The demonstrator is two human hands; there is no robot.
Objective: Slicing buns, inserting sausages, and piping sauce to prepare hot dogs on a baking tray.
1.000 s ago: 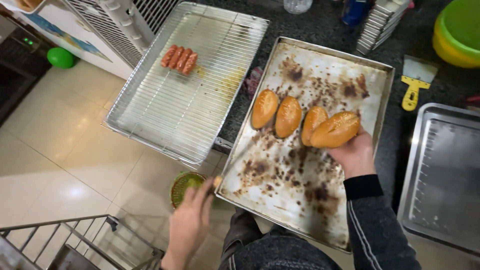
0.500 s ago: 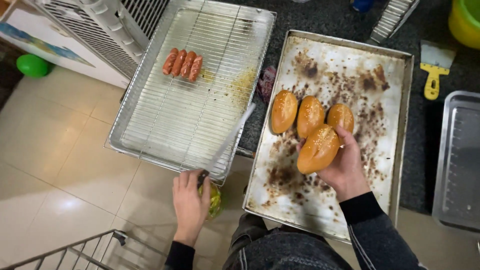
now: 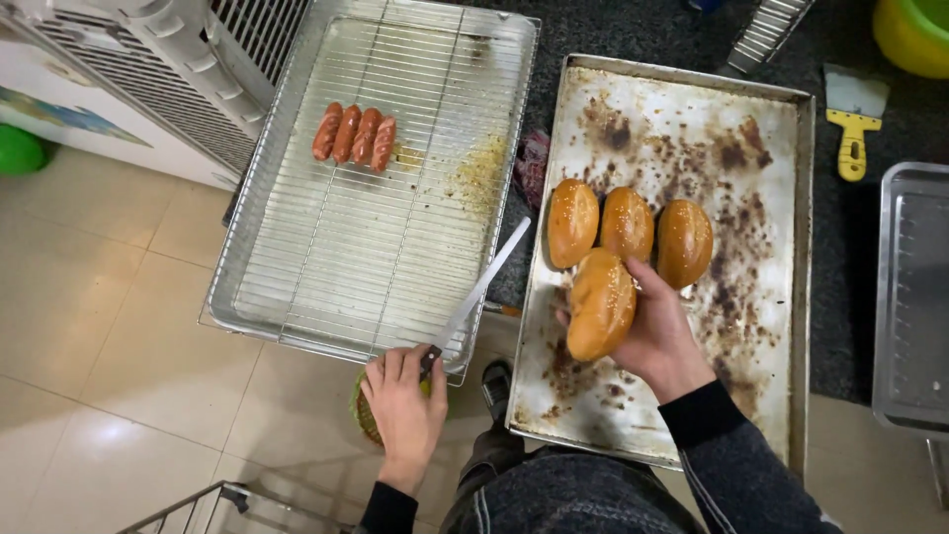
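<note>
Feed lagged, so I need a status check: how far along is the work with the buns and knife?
Done: four sausages lie on the wire rack. In hand: right hand holds one seeded bun over the stained tray; left hand grips a knife. Left: that bun looks uncut, and three buns sit whole on the tray.

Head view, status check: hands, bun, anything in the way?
Left hand shut on knife over wire rack. Right hand shut on bun, lifted above baking tray. Three buns lie just beyond.

Sausages (image 3: 354, 135) on left rack (image 3: 395, 198); buns (image 3: 629, 223) on right tray (image 3: 761, 326).
</note>
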